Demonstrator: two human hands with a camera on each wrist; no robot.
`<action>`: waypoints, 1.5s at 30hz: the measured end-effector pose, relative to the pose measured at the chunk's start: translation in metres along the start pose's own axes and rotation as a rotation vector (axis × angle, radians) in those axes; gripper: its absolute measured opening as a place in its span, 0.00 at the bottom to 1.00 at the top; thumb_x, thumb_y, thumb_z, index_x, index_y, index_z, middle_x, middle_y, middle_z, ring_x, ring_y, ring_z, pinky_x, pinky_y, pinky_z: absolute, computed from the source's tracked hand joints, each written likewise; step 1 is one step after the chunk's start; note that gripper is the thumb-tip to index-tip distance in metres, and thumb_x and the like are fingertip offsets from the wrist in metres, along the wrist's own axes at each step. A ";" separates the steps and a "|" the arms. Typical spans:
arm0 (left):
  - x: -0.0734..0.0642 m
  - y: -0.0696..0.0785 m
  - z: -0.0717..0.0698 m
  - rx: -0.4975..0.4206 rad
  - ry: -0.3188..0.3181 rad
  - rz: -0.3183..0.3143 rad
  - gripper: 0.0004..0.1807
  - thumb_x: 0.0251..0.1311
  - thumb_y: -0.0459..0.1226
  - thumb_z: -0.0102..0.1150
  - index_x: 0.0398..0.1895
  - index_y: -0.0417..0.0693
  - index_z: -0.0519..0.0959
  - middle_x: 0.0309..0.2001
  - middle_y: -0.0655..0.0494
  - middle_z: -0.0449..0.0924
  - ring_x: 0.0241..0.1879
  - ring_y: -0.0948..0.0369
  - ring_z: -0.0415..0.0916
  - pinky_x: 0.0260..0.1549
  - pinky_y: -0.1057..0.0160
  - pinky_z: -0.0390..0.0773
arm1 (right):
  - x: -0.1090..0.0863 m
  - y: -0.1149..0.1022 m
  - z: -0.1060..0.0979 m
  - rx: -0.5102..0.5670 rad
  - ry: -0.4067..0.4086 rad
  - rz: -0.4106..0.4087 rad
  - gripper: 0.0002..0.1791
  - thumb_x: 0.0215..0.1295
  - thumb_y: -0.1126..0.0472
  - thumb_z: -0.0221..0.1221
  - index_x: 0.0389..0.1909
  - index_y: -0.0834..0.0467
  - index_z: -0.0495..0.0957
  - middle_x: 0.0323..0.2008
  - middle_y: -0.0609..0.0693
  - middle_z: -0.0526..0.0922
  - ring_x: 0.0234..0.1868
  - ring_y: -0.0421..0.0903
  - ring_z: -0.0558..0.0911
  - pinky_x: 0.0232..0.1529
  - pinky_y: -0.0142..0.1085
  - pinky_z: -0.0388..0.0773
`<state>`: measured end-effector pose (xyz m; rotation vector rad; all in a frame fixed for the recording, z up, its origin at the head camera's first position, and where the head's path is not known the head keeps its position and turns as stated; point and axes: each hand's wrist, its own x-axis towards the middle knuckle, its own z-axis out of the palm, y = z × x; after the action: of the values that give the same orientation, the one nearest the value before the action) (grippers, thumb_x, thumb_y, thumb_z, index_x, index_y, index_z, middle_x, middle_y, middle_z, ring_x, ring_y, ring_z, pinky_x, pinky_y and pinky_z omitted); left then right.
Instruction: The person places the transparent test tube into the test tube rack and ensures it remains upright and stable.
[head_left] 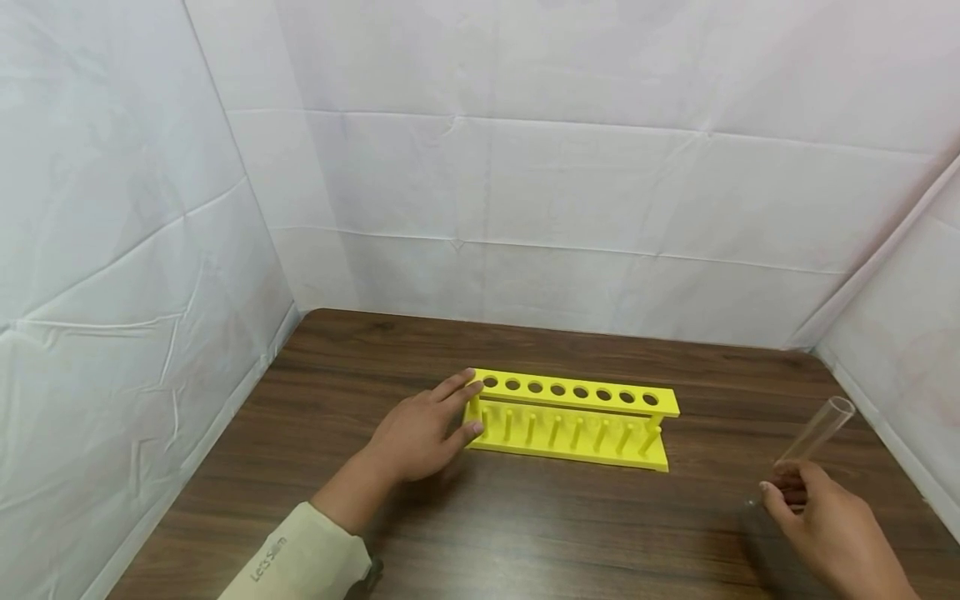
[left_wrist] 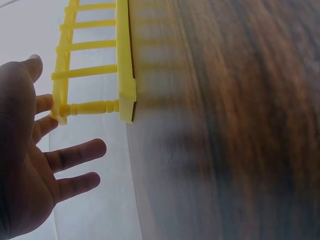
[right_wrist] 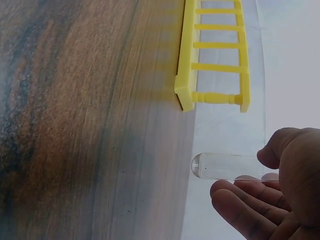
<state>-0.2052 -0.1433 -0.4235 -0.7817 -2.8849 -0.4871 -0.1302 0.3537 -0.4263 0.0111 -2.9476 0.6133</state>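
Observation:
My left hand [head_left: 422, 431] rests with spread fingers at the left end of a yellow test tube rack [head_left: 555, 432]. The rack has a row of round holes along its top bar and upright pegs over its base, with no tubes in it. In the left wrist view, two fingers reach past the end of the rack [left_wrist: 126, 65] and curl round nothing. To the right of the rack, my right hand [head_left: 832, 510] pinches a clear glass test tube [head_left: 816, 430]. The tube tilts, open mouth up; the right wrist view shows its rounded bottom [right_wrist: 220, 166] above the table.
The rack stands on a dark wood-grain table [head_left: 360, 367]. White sheeting [head_left: 465, 183] closes off the back and both sides. A pale sleeve [head_left: 307, 554] covers the left forearm.

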 end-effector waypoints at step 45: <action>-0.001 0.000 0.003 0.002 0.024 0.004 0.35 0.76 0.60 0.46 0.80 0.57 0.63 0.81 0.61 0.51 0.62 0.41 0.74 0.57 0.40 0.75 | 0.007 -0.019 0.005 0.022 0.091 -0.095 0.14 0.73 0.55 0.62 0.49 0.61 0.77 0.41 0.55 0.86 0.34 0.49 0.87 0.27 0.37 0.80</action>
<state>-0.2046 -0.1428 -0.4264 -0.7760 -2.8602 -0.4896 -0.1371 0.3346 -0.4219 0.1220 -2.8343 0.6156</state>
